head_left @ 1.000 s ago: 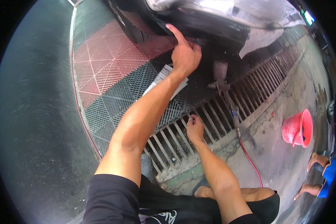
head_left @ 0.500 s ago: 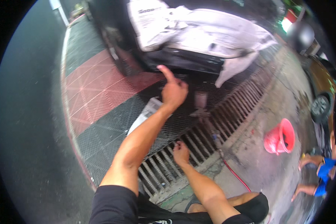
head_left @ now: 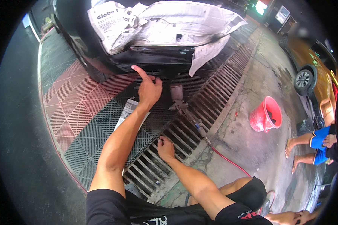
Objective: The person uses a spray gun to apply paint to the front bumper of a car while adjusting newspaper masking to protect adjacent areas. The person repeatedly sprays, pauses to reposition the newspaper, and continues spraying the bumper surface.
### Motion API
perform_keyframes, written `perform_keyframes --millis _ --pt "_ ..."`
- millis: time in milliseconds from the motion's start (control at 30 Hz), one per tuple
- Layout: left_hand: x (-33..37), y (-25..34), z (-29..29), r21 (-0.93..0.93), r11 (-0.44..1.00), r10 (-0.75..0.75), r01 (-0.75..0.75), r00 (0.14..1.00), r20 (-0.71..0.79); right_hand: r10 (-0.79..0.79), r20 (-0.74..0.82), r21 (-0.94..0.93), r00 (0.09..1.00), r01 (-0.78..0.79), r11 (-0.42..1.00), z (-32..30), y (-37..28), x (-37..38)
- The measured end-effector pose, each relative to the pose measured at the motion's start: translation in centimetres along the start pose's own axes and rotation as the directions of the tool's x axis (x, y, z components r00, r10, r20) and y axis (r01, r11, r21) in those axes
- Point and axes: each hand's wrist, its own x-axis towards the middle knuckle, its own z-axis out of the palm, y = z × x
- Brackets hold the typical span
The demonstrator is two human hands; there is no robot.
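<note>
Many red and dark ribbed tiles (head_left: 77,112) meet concrete (head_left: 225,135) along a metal grate (head_left: 216,95), over which the right hand (head_left: 166,149) is curled, its grip I cannot tell, while the left hand (head_left: 150,92), its grip released, reaches to the lower edge of the black car panel (head_left: 157,56) in the upper centre of the frame.

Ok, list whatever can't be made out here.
All in the head view:
Left hand: its palm side, hidden by its own back.
Right hand: too small to tell whether it pinches anything.
Folded newspaper: partly hidden behind the left forearm.
Pink bucket: its dark contents, too small and shaded to identify.
Gold car: partly cut off by the picture's dark edge.
</note>
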Motion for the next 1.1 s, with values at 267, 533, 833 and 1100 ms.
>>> perform_keyframes --millis 267,533,833,1100 --pt "0.7 -0.5 1.1 0.056 0.992 0.111 -0.111 0.994 0.009 -0.003 -0.047 0.058 0.999 0.006 0.998 0.1 -0.2 -0.4" --pt "0.5 -2.4 2.5 -0.147 0.989 0.047 -0.011 0.968 0.247 -0.036 -0.088 0.141 0.995 0.048 0.989 1.3 -0.9 -0.8" --pt "-0.6 -0.7 0.5 0.156 0.986 0.002 -0.058 0.940 0.342 -0.047 -0.045 0.096 0.998 0.051 0.994 -0.3 -1.2 -1.3" --pt "-1.3 -2.3 -1.9 0.293 0.946 -0.056 -0.140 0.818 0.572 -0.013 0.076 0.071 0.997 0.008 0.997 -0.7 -2.2 -1.9"
